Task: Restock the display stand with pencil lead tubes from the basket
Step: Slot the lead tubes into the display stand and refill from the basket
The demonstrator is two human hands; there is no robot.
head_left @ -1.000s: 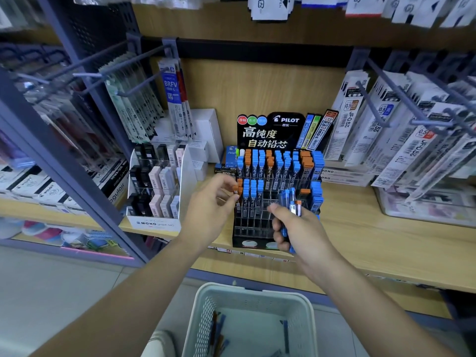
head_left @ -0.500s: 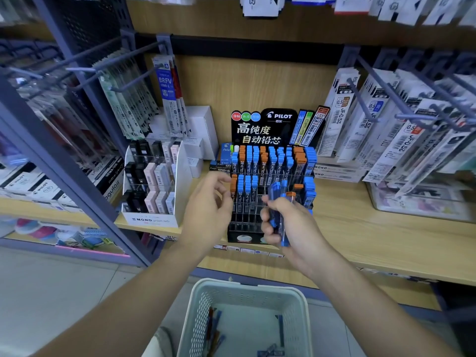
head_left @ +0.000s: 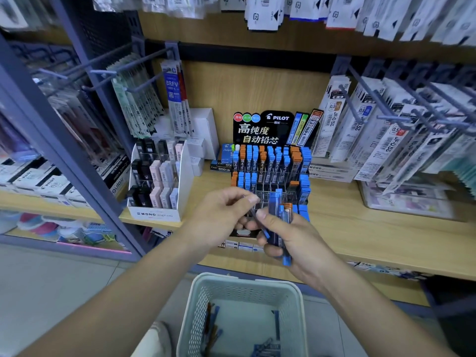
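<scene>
The black Pilot display stand [head_left: 262, 130] sits on the wooden shelf, its rows holding blue- and orange-capped lead tubes [head_left: 270, 161]. In front of its lower rows, my right hand [head_left: 291, 243] grips a bundle of lead tubes [head_left: 279, 228], mostly blue-capped, one orange. My left hand [head_left: 221, 215] pinches one thin tube [head_left: 258, 222] out of that bundle with thumb and fingers. The white perforated basket [head_left: 206, 300] stands below, with several tubes [head_left: 211, 328] lying on its bottom.
A white Mono eraser display [head_left: 157, 215] stands left of the stand. Metal hooks with hanging refill packs [head_left: 386, 130] jut out on the right and left. The wooden shelf [head_left: 373, 235] edge runs across. A blue upright post [head_left: 64, 150] stands at left.
My left hand drew back from the stand's rows and met the right hand, taking hold of one tube in the bundle. The right hand stayed in front of the stand.
</scene>
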